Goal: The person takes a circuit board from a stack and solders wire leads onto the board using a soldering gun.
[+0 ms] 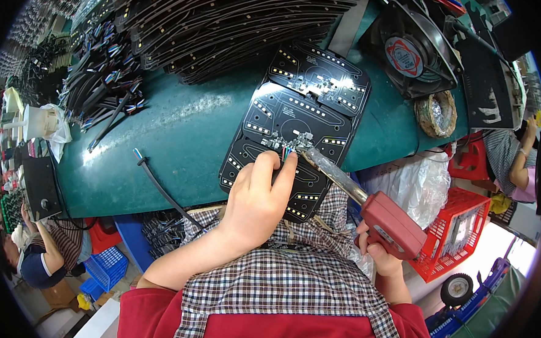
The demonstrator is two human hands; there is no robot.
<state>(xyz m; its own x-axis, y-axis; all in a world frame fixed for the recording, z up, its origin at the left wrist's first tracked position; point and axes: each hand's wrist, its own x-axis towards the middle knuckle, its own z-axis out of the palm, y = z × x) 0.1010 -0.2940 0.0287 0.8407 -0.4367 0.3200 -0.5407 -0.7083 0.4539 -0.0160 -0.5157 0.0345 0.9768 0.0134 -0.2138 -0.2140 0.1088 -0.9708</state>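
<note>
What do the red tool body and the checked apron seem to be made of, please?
Red tool body: probably hard plastic, semi-matt, given its even colour and moulded edges. Checked apron: likely woven cloth, matt, since it folds and gathers.

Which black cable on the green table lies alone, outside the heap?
The single cable left of the left hand, coloured wire ends showing; the others bunch beside the stacked boards.
</note>
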